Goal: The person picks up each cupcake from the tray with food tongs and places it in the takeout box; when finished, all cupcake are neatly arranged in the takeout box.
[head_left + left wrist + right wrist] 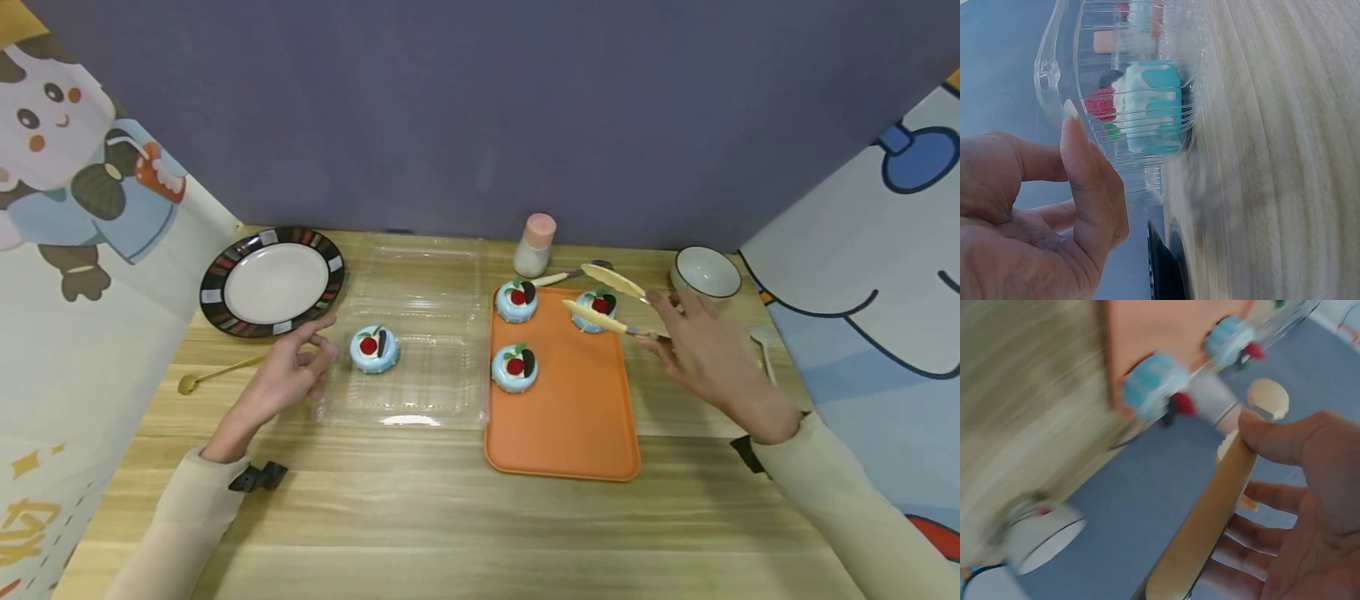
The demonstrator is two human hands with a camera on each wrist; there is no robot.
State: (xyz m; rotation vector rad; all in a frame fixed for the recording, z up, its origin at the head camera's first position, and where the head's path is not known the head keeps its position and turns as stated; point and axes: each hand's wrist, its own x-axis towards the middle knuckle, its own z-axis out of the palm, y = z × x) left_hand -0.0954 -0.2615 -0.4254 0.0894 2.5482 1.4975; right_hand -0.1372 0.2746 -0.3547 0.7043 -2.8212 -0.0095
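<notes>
My right hand (701,346) grips a pair of tongs (603,320) with pale yellow ends, held spread apart. In the head view they overlap a blue cake (601,305) at the back right of the orange tray (573,425). Two more blue cakes, one behind (515,302) and one in front (513,369), sit along the tray's left side. My left hand (288,375) hovers with loosely bent fingers at the left edge of a clear plastic container (438,375). A blue cake (373,350) topped with a red berry sits inside; the container's lid (420,271) lies folded back.
A dark-rimmed plate (277,283) stands at the back left, with a gold spoon (217,375) in front. Behind the tray are a pink-capped shaker (535,246) and a pale-handled utensil (555,277). A white bowl (707,272) and a white spoon (763,346) lie right.
</notes>
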